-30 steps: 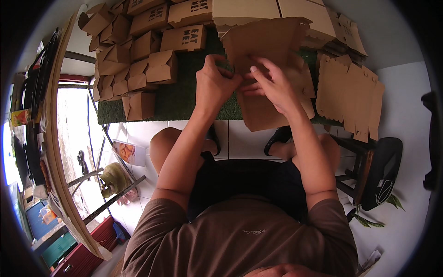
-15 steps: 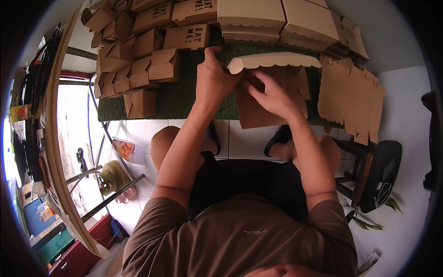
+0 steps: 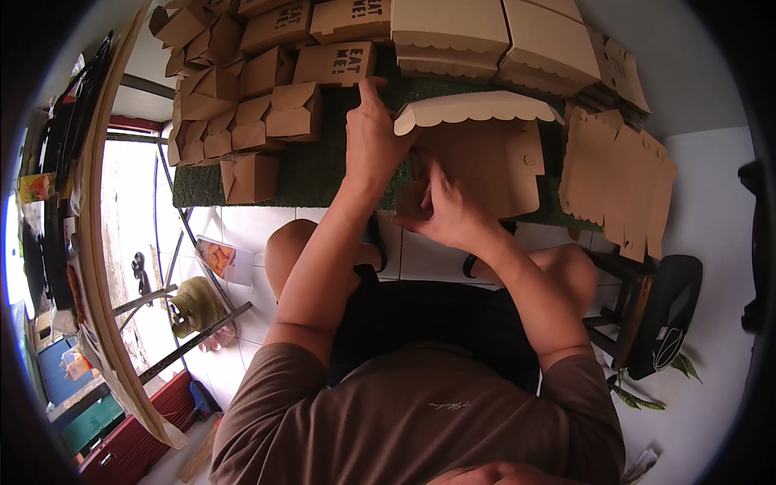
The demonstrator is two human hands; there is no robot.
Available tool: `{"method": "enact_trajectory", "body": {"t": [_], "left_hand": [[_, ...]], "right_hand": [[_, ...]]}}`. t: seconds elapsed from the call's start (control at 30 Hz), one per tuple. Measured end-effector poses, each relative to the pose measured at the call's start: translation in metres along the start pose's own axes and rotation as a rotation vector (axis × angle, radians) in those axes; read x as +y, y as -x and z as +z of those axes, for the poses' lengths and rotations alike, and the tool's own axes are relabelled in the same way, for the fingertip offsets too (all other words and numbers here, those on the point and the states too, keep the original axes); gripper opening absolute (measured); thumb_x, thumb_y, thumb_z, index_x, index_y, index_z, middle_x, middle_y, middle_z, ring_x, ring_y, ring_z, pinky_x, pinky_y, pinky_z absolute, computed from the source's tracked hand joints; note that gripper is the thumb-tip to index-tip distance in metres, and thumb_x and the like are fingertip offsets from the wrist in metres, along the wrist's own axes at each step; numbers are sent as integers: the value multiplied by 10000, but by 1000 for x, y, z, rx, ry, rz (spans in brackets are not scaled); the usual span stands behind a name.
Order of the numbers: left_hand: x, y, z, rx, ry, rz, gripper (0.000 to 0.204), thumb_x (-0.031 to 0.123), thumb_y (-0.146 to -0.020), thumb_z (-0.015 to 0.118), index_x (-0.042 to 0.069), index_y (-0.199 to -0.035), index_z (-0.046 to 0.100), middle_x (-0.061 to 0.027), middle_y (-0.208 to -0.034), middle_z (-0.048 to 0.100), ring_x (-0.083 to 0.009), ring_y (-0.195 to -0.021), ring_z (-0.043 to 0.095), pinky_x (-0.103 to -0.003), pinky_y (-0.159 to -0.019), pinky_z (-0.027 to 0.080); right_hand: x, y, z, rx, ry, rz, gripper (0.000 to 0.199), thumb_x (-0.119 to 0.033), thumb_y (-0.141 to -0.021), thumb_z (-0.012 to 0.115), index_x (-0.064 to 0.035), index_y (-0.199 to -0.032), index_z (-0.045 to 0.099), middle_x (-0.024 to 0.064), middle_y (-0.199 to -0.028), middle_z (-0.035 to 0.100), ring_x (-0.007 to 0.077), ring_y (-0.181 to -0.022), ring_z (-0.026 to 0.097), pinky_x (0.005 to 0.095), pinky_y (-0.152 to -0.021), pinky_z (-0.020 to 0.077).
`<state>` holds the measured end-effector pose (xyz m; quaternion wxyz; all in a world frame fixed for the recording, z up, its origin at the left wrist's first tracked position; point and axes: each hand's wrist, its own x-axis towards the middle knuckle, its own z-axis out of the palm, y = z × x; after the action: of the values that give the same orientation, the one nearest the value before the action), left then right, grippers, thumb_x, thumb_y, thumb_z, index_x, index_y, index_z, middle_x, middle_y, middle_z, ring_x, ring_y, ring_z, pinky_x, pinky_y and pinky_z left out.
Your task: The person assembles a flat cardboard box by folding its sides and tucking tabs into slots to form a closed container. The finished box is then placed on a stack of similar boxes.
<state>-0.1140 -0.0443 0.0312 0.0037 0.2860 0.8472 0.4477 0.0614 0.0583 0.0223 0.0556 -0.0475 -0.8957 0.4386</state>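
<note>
A flat brown cardboard box blank [image 3: 485,162] lies on the green mat [image 3: 315,174], its scalloped flap [image 3: 473,107] folded up along the far edge. My left hand [image 3: 373,137] grips the blank's left end beside the raised flap. My right hand [image 3: 446,212] presses fingers down on the blank's near left part.
Several small folded brown boxes [image 3: 267,105] stand in rows at the mat's left. Larger closed boxes [image 3: 493,36] are stacked at the back. A pile of flat blanks [image 3: 618,182] rests at the right on a dark stool [image 3: 638,283]. White tiled floor [image 3: 242,226] lies below.
The blank was held up in both hands, then laid down on the mat. Its scalloped flap has been folded up, and my right hand has moved lower and closer to me.
</note>
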Motion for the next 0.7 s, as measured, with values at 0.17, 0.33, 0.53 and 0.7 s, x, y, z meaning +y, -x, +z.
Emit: {"method": "enact_trajectory", "body": {"t": [0.17, 0.33, 0.53, 0.7], "left_hand": [[5, -1, 2, 10, 3, -38, 744, 92, -827, 971, -17, -1433, 553, -198, -899, 853, -383, -898, 873, -428, -784, 680], [1, -3, -1, -27, 14, -32, 782, 89, -804, 989, -20, -1440, 547, -219, -877, 825, -445, -883, 838, -491, -806, 660], [-10, -5, -7, -20, -7, 0, 799, 19, -753, 986, -19, -1434, 570, -219, -978, 855, -422, -957, 852, -474, -853, 669], [-5, -7, -13, -37, -35, -31, 813, -13, -741, 975, -21, -1445, 568, -214, -994, 862, -415, -969, 855, -461, -871, 673]], "right_hand": [[-9, 2, 16, -2, -187, 194, 773, -230, -1005, 893, 39, -1592, 469, 205, -1018, 769, 397, -891, 823, 489, -795, 672], [4, -5, 10, 104, -118, 132, 611, -227, -1055, 834, 37, -1530, 553, 160, -993, 764, 348, -871, 816, 488, -785, 659], [25, -24, -42, 415, -206, 16, 457, -293, -1096, 829, 32, -1362, 649, 127, -1065, 705, 208, -869, 738, 391, -756, 618], [41, -32, -68, 867, -166, 126, 385, -71, -1006, 850, 10, -1308, 626, 139, -1150, 695, 238, -890, 721, 377, -834, 634]]}}
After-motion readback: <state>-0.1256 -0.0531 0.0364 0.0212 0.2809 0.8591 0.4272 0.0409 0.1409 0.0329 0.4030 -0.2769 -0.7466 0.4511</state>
